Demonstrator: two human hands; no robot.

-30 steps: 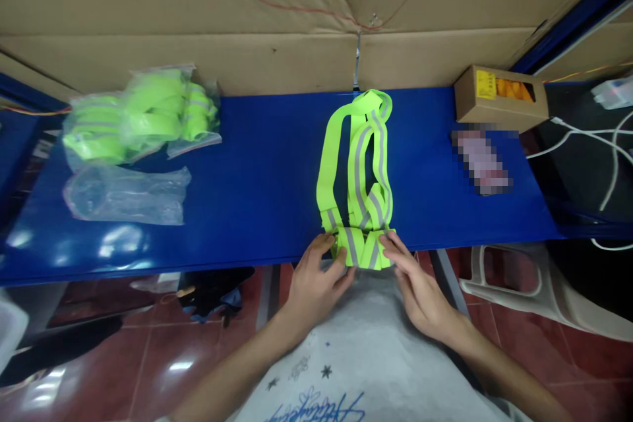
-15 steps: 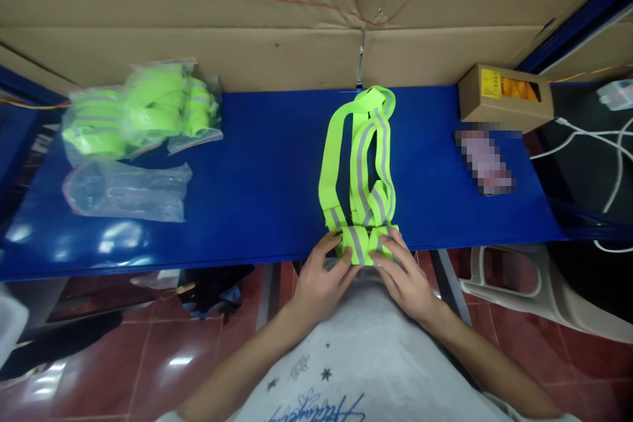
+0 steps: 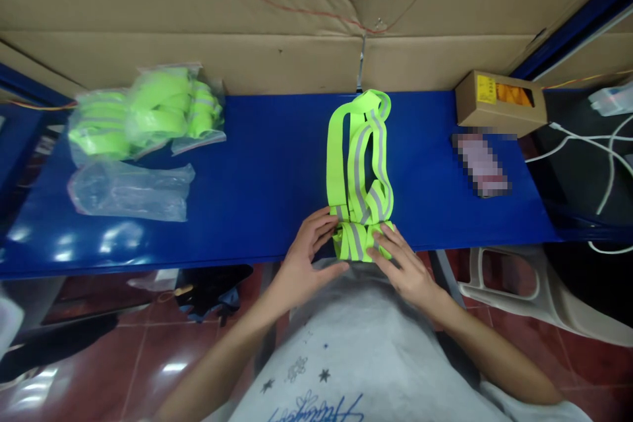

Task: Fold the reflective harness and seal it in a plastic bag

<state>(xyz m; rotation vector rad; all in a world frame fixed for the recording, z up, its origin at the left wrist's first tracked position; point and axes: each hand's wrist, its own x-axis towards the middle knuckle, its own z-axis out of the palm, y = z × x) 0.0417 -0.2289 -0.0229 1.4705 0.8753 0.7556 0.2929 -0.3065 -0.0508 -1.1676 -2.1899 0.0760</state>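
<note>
A neon-yellow strap with grey stripes (image 3: pixel 360 151) lies in long loops on the blue table, its near end folded into a bundle at the front edge. My right hand (image 3: pixel 403 264) grips the right side of that folded bundle, fingers on top. On the left, my left hand (image 3: pixel 309 257) has its thumb and fingers apart, the fingertips touching the strap's left edge and the thumb below the bundle.
Clear bags of yellow straps (image 3: pixel 158 105) sit at the back left, with a flat clear bag (image 3: pixel 131 191) before them. A cardboard box (image 3: pixel 502 102) and a pixelated flat object (image 3: pixel 481 161) lie at the right. A pale plastic chair (image 3: pixel 534 297) stands below the table.
My left hand has opened, its fingers moving up and left off the folded bundle. The strap's left loop has shifted slightly right. My right hand stays at the bundle.
</note>
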